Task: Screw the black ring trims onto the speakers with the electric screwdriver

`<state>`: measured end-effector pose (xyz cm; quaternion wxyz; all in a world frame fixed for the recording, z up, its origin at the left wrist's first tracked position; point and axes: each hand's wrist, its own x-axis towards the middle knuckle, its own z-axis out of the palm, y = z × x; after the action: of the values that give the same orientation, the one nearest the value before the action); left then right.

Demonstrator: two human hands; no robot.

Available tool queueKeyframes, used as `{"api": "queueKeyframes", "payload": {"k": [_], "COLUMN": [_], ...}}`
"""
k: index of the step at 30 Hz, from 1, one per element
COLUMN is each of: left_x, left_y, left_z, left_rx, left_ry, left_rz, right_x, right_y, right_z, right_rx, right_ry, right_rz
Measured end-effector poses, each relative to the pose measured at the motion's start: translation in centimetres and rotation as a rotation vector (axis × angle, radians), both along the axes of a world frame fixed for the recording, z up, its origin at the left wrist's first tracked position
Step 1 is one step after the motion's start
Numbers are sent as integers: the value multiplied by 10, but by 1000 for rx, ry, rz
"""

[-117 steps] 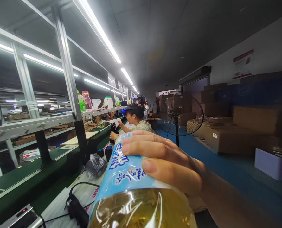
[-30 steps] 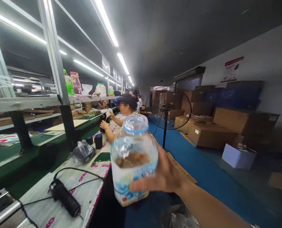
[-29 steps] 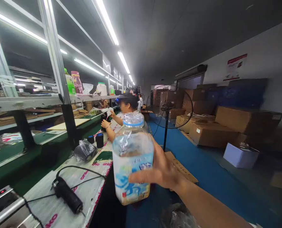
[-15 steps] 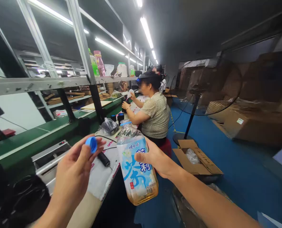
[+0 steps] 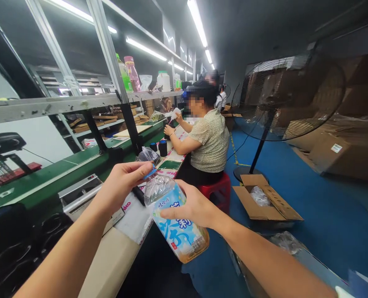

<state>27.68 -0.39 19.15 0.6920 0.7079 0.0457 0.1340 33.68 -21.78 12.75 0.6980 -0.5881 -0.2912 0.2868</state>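
Now up at the bottle's mouth, no longer apart: left hand, with fingers pinching the blue cap. Tilted beside the desk: bottle, clamped in the right hand's fingers. May spill from hard squeezing, further tipping or a crooked cap.

- Left hand, raised palm down, pinches thumb against fingers.
- Right hand wraps in a grip, thumb extended, other fingers largely hidden.
- Bare left forearm and right forearm converge from the lower corners.
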Motion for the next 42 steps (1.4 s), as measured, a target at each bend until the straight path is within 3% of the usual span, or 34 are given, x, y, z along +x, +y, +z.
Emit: {"api": "queueKeyframes", "payload": {"k": [3, 6, 10, 15, 17, 23, 32, 37, 42], "left_x": [1, 0, 0, 9, 14, 25, 19, 17, 13], "left_y": [-2, -6, -10, -15, -18, -18, 14, 21, 27], "left_z": [-10, -22, -23, -6, -4, -15, -18, -21, -28], "left_rx": [-29, -188, -352, -133, -151, -401, -47, -106, -190], "left_ry": [-26, -42, -38, 98, 104, 33, 51, -18, -37], "left_rz": [-4, -99, -203, -74, -46, -120, 12, 49, -18], "right_x": [3, 5, 4, 2, 2, 5, 6, 7, 6], "right_y": [1, 3, 6, 7, 9, 17, 28, 27, 24], "right_z": [-8, -18, -26, -18, -15, -17, -18, -18, -16], "right_rx": [21, 45, 83, 102, 107, 122, 118, 82, 32], "right_ry": [103, 262, 358, 319, 320, 391, 335, 301, 228], "right_rz": [106, 236, 244, 191, 192, 249, 173, 179, 185]}}
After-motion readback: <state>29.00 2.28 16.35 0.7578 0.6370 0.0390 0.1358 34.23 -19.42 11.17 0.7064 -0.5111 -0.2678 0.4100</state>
